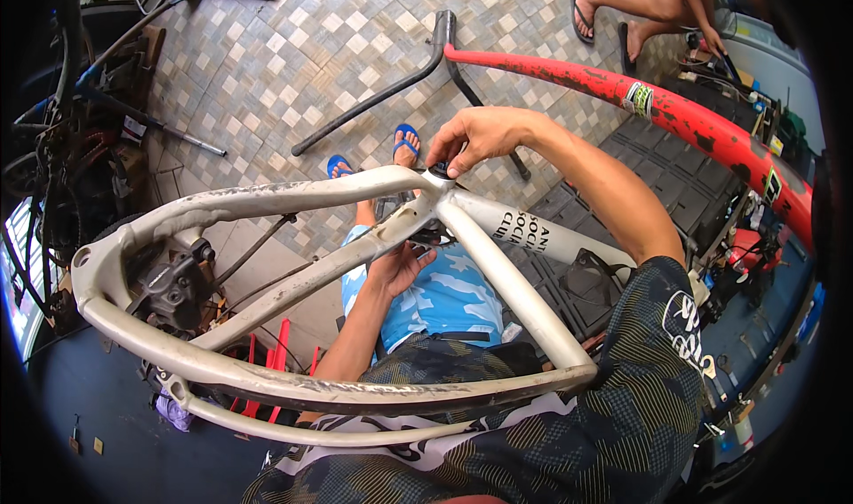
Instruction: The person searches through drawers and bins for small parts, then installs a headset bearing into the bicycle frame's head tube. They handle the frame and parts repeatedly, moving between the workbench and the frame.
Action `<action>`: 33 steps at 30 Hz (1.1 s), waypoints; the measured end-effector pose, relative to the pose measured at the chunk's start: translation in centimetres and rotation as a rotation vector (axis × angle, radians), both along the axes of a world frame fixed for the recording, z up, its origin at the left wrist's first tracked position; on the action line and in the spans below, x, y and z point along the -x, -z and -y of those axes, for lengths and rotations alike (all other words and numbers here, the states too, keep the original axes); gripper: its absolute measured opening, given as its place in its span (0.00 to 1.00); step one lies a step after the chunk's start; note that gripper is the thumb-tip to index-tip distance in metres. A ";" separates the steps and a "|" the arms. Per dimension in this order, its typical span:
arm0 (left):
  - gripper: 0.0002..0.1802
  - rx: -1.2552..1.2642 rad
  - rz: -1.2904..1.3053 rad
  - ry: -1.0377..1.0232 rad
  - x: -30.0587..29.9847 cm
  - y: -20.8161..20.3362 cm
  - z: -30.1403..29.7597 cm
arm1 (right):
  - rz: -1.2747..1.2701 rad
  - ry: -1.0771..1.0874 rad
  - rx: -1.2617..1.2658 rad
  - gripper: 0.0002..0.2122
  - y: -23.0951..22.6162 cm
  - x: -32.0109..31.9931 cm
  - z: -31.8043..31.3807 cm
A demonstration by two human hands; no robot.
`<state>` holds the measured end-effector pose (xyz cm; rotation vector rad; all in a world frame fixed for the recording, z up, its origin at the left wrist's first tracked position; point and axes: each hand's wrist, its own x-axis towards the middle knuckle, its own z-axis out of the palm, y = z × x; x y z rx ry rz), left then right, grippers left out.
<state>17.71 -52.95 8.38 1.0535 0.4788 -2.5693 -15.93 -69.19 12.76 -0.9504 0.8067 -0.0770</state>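
Observation:
A pale, scuffed bicycle frame [524, 291] lies across the space in front of my body, its tubes meeting at a junction near the middle. There, my right hand [480, 138] reaches in from the right and pinches a small black round part [440, 170] at the open end of a tube. Below the junction, my left hand [400, 271] is palm up with its fingers apart, partly hidden behind a frame tube. Close to its fingertips sits a dark part [432, 236] that I cannot make out. A dark grey mechanical unit [173, 282] shows inside the frame's left end.
A red, chipped tube [569, 76] on a black forked stand [378, 106] runs across the far right. Under it lies a black ribbed surface [569, 184]. Tools [729, 371] line the right edge. A person's legs [644, 11] are at the upper right. Bike parts [80, 104] crowd the left.

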 end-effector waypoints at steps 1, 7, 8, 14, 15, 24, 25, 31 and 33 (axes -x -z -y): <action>0.28 -0.007 0.006 -0.001 -0.1 0.0 0.0 | 0.010 0.009 -0.014 0.17 0.1 0.0 0.0; 0.26 -0.013 0.041 0.006 0.2 -0.4 0.3 | -0.043 0.001 0.050 0.15 -0.3 0.1 0.2; 0.26 -0.008 0.037 0.011 0.1 -0.4 0.3 | -0.045 -0.009 0.058 0.16 -0.4 0.1 0.1; 0.28 -0.014 0.023 0.031 -0.1 -0.2 0.4 | -0.093 -0.017 0.144 0.17 -0.1 0.1 -0.2; 0.28 -0.012 0.029 0.034 0.0 -0.3 0.4 | -0.100 -0.020 0.148 0.16 -0.1 0.0 -0.2; 0.28 -0.053 0.059 0.009 0.3 -0.6 0.7 | -0.158 -0.091 0.178 0.16 -0.1 -0.1 0.3; 0.28 -0.052 0.058 0.010 0.3 -0.6 0.8 | -0.159 -0.099 0.173 0.16 0.0 -0.1 0.5; 0.29 -0.035 0.078 0.017 0.3 -0.4 0.6 | -0.158 -0.098 0.175 0.15 0.2 -0.4 0.3; 0.30 -0.034 0.084 0.015 0.4 -0.5 0.7 | -0.159 -0.097 0.177 0.15 0.0 -0.5 0.3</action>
